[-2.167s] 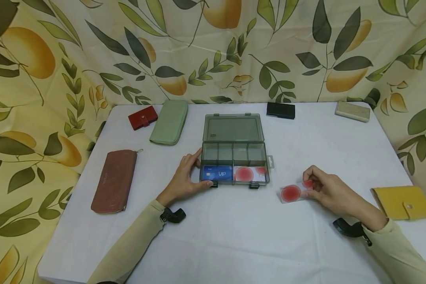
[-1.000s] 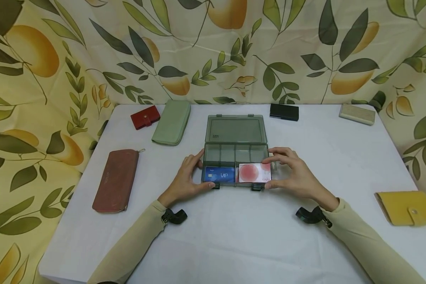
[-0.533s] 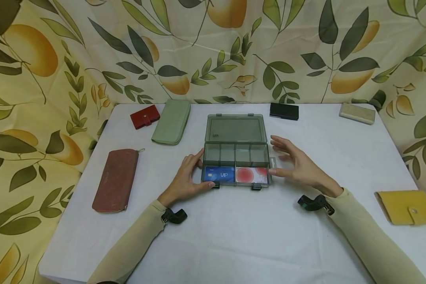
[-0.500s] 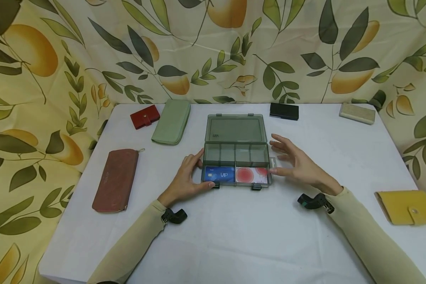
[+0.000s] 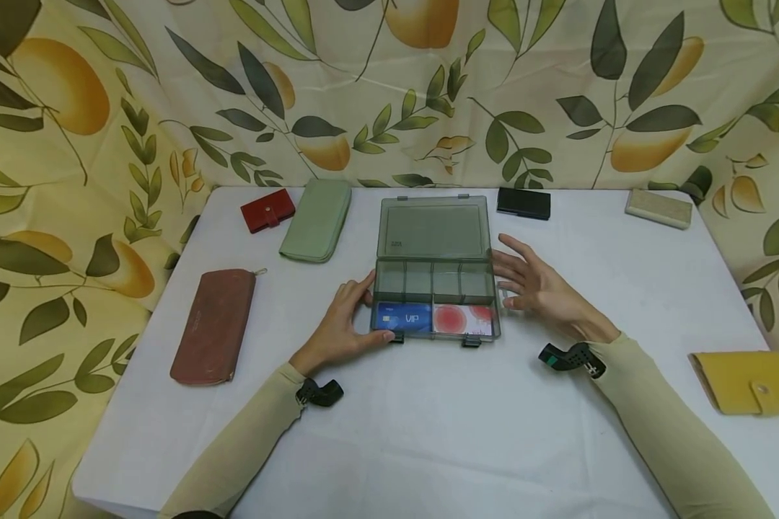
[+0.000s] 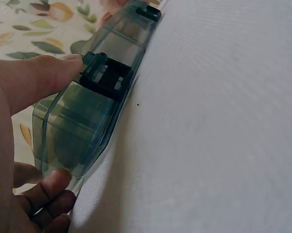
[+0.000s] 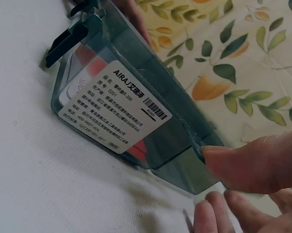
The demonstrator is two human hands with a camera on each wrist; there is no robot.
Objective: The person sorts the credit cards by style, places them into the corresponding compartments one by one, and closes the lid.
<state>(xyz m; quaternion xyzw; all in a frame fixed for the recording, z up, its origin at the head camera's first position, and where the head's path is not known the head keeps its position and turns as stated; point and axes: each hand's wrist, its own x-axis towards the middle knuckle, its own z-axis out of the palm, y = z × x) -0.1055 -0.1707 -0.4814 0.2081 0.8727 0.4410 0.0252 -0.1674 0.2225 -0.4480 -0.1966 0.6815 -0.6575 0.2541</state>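
A smoky clear plastic box (image 5: 436, 265) lies with its lid (image 5: 433, 227) folded back at the middle of the white table (image 5: 428, 432). Its front row holds a blue VIP card (image 5: 402, 317) on the left and a white card with red circles (image 5: 464, 319) on the right. My left hand (image 5: 350, 317) grips the box's left front corner, thumb (image 6: 39, 82) by the black latch (image 6: 107, 77) in the left wrist view. My right hand (image 5: 529, 287) hovers with spread fingers at the box's right end. In the right wrist view its thumb (image 7: 252, 162) touches the end wall beside the box's label (image 7: 131, 107).
Along the back edge lie a red wallet (image 5: 267, 210), a green wallet (image 5: 316, 219), a black case (image 5: 523, 202) and a beige case (image 5: 658, 207). A long brown wallet (image 5: 213, 326) lies at the left, a yellow wallet (image 5: 746, 382) at the right edge.
My right hand carried the red-circle card from the table into the box's front right compartment, let it go, and drew back with spread fingers. The left hand stayed put.
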